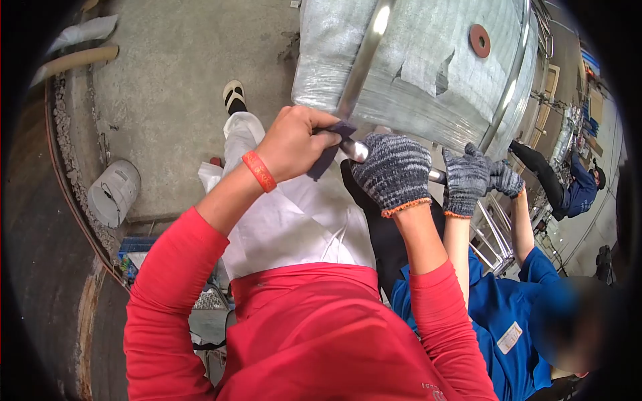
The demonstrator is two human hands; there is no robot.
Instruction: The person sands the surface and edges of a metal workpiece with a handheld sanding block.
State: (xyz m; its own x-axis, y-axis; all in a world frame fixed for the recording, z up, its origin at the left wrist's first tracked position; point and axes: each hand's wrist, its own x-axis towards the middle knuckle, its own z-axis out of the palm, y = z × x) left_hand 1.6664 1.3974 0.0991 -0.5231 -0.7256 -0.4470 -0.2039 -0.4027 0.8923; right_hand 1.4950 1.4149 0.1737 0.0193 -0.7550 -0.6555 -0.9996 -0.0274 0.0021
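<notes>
My left hand [297, 144], bare with an orange-red wristband, pinches a dark purple-grey abrasive pad [326, 162] against a shiny metal tube [356, 151]. Close beside it, my right hand [391, 168] wears a grey knitted glove with an orange cuff. Its fingers are wrapped around the same tube, which shows again on the far side of the glove. Another metal tube [363, 60] slopes up and away from near the pad, over a plastic-wrapped bundle [408, 93]. How the tubes join is hidden behind my hands and the pad.
A co-worker in a blue shirt [495, 301] is close on my right, gloved hands [466, 177] near the tube. A reddish-brown disc [479, 41] lies on the bundle. A white bucket [115, 192] stands left. Another person [575, 187] is farther right.
</notes>
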